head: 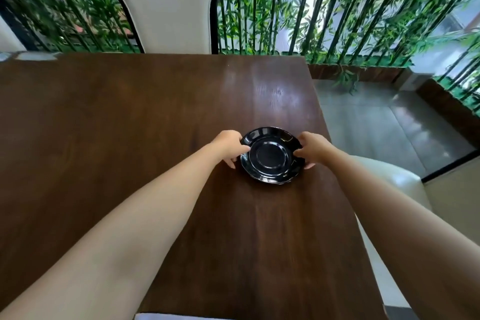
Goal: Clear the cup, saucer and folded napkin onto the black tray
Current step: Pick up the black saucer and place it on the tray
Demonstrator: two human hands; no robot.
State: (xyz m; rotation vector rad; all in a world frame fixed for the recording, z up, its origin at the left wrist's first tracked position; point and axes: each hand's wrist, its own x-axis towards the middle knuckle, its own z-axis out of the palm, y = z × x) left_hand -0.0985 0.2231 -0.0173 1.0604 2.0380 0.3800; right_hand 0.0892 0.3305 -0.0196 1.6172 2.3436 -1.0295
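Note:
A glossy black saucer (271, 157) lies on the dark wooden table (130, 125), near its right edge. My left hand (230, 144) grips the saucer's left rim, thumb on top. My right hand (313, 148) grips the right rim the same way. The saucer carries nothing. No cup and no black tray are in view. A pale strip (166, 316) shows at the table's near edge; I cannot tell whether it is the napkin.
A cream chair with a black frame (166, 5) stands beyond the table's far edge. A second cream chair (394, 182) sits to the right of the table. Bamboo stems (337, 8) and a planter box line the back. Grey floor lies to the right.

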